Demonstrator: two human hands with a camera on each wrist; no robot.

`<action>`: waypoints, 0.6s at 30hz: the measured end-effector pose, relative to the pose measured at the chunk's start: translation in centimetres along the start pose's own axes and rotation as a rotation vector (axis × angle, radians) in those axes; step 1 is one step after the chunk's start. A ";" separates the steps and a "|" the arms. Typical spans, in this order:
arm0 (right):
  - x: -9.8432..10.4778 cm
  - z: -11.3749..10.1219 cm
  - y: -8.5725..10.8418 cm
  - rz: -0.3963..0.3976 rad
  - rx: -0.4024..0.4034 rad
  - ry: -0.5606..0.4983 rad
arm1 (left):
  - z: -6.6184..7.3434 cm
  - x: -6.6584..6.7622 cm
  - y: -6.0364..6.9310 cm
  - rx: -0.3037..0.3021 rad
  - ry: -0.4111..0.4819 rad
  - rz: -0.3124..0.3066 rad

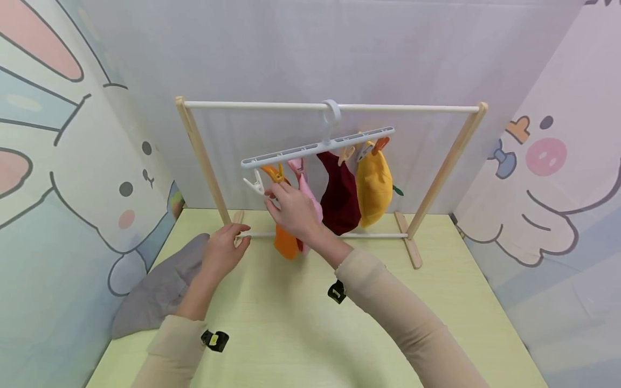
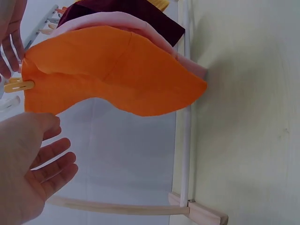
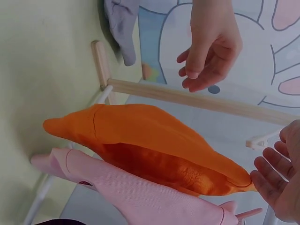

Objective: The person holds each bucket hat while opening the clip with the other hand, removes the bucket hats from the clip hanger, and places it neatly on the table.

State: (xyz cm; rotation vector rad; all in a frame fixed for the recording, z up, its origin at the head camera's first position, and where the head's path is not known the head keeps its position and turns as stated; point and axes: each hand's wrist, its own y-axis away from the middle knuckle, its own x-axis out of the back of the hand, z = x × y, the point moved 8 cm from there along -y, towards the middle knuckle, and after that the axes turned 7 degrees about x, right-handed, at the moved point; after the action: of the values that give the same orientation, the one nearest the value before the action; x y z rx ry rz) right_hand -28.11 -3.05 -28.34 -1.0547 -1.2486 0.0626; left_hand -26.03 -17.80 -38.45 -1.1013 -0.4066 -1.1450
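An orange hat hangs from a yellow clothespin at the low left end of the tilted white hanger. My right hand is beside that clip, fingers extended and close to the hat's upper edge; whether they touch it I cannot tell. Lower and to the left, my left hand hovers with loosely bent fingers, holding nothing. Pink, dark red and yellow hats hang further right. A white clothespin dangles at the hanger's left end with nothing in it.
The hanger hooks over the white top rod of a wooden-legged rack standing on the pale table. A grey cloth item lies at the table's left edge. Cartoon-printed walls flank both sides.
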 end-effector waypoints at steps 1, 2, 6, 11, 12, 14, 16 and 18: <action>0.1 0.0 0.0 -0.003 0.001 -0.001 | 0.2 -0.1 -0.2 -0.001 0.013 -0.004; 0.1 0.0 0.0 -0.004 0.001 -0.002 | 0.5 -0.2 -0.4 -0.002 0.027 -0.009; 0.5 0.0 0.1 -0.001 0.000 0.016 | 1.4 -0.6 -1.2 0.007 0.092 -0.033; 0.9 0.5 0.2 0.005 -0.029 -0.016 | 2.4 -1.3 -2.3 0.036 0.187 -0.074; 1.0 0.7 0.3 0.003 -0.039 -0.032 | 2.5 -1.4 -2.4 0.041 0.206 -0.080; 1.2 1.1 0.4 0.002 -0.063 -0.060 | 2.8 -1.6 -2.8 0.051 0.243 -0.089; 1.4 1.5 0.4 0.005 -0.088 -0.075 | 3.0 -1.8 -3.0 0.061 0.282 -0.091; 1.6 2.0 0.5 0.011 -0.105 -0.078 | 3.2 -2.0 -3.3 0.071 0.306 -0.098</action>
State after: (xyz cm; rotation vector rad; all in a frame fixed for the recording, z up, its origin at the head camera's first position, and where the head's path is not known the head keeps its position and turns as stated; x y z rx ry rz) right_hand -28.87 -0.64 -27.58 -1.1591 -1.3280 0.0472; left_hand -28.91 -14.03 -36.94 -0.8343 -0.2614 -1.3515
